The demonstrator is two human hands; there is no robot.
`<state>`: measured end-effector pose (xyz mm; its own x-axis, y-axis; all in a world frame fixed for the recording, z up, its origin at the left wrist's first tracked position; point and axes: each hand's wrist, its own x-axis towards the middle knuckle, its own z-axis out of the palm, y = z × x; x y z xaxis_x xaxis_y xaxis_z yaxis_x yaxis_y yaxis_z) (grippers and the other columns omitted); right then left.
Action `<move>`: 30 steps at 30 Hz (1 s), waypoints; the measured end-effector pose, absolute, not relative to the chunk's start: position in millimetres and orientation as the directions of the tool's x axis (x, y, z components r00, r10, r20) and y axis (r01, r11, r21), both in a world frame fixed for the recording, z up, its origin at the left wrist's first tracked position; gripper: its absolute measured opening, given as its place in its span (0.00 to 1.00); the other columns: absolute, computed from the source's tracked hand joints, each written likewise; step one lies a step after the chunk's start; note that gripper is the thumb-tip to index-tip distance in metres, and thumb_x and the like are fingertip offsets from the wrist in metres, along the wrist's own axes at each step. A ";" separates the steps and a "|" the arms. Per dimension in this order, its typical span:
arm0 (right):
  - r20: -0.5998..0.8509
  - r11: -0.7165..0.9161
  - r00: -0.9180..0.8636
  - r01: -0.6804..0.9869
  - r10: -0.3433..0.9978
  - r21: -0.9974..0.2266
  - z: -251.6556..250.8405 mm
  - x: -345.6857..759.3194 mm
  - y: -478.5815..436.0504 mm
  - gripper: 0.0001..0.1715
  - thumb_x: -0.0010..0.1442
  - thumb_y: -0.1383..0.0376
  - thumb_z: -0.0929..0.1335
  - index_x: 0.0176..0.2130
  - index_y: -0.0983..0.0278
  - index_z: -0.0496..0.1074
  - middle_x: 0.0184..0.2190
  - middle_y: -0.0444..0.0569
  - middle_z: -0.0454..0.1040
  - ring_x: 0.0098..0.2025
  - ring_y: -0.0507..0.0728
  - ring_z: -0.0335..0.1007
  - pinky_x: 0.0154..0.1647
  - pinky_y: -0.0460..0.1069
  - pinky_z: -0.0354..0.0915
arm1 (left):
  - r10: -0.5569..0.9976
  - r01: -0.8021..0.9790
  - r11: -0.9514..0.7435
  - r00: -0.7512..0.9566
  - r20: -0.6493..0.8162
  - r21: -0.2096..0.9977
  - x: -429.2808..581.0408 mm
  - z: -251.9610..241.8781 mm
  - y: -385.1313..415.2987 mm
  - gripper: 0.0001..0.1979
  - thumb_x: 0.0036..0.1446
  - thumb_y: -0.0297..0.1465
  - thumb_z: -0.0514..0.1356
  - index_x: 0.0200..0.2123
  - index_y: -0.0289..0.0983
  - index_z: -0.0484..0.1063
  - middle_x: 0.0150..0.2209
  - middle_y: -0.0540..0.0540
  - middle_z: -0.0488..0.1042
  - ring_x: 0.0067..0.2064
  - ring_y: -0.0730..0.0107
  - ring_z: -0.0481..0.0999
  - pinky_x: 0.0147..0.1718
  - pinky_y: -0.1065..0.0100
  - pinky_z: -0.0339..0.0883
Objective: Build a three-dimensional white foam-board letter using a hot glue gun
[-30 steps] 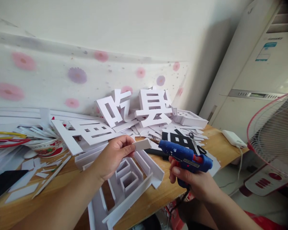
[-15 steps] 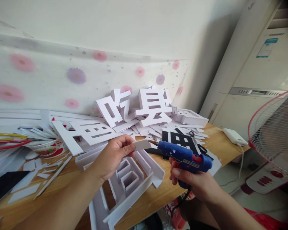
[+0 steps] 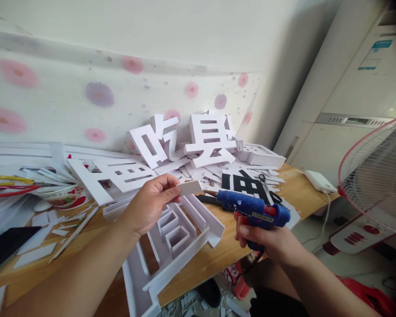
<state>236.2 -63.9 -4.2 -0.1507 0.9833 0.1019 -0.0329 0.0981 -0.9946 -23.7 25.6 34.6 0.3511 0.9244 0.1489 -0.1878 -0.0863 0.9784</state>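
Note:
Between thumb and fingers my left hand (image 3: 156, 200) pinches a small white foam-board strip (image 3: 189, 188). My right hand (image 3: 260, 233) grips a blue hot glue gun (image 3: 251, 207) by its handle. The gun's nozzle points left and is close to the strip's right end; whether they touch I cannot tell. Below both hands lies a large white three-dimensional character (image 3: 181, 264) with raised side walls and open channels, partly hidden by my left hand and forearm.
Finished-looking white characters (image 3: 211, 138) lean at the back over piled offcuts. Black character sheet (image 3: 242, 185) and scissors (image 3: 267, 187) lie behind the glue gun. A paper bowl (image 3: 66, 197) stands left among scraps. A fan (image 3: 376, 176) and a white box with a cable (image 3: 320, 181) are right.
The view has shifted slightly, so everything sits a little higher in it. The nozzle stays close to the strip's right end. Both hands keep their holds.

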 end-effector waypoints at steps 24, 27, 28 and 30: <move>0.385 0.443 -0.223 0.371 0.896 -0.816 16.5 199.2 -71.4 0.16 0.59 0.62 0.68 0.24 0.61 0.59 0.25 0.43 0.63 0.28 0.53 0.60 0.29 0.49 0.60 | 0.492 0.433 -0.838 0.335 0.803 0.333 -18.6 35.4 7.5 0.06 0.53 0.20 0.61 0.28 0.36 0.71 0.26 0.52 0.74 0.28 0.77 0.71 0.27 0.72 0.64; 0.360 0.412 -0.206 0.360 0.910 -0.837 14.1 199.3 -72.0 0.17 0.58 0.61 0.68 0.24 0.61 0.59 0.27 0.43 0.63 0.27 0.52 0.60 0.29 0.49 0.60 | 0.485 0.418 -0.847 0.354 0.800 0.329 -18.9 35.7 7.1 0.06 0.53 0.20 0.61 0.28 0.36 0.72 0.26 0.51 0.73 0.28 0.76 0.71 0.27 0.72 0.64; 0.351 0.403 -0.203 0.356 0.914 -0.843 13.4 199.2 -72.0 0.17 0.58 0.61 0.68 0.24 0.61 0.59 0.27 0.43 0.63 0.27 0.52 0.60 0.28 0.49 0.60 | 0.482 0.415 -0.850 0.359 0.799 0.326 -19.0 35.7 7.0 0.06 0.53 0.20 0.61 0.28 0.36 0.72 0.26 0.51 0.73 0.28 0.76 0.71 0.27 0.71 0.64; 0.348 0.400 -0.205 0.352 0.915 -0.846 12.3 199.2 -71.8 0.17 0.58 0.60 0.69 0.24 0.61 0.59 0.27 0.43 0.63 0.27 0.52 0.60 0.27 0.49 0.59 | 0.471 0.408 -0.856 0.367 0.802 0.316 -19.2 35.7 7.1 0.06 0.53 0.19 0.60 0.28 0.35 0.72 0.26 0.51 0.73 0.28 0.76 0.71 0.27 0.71 0.64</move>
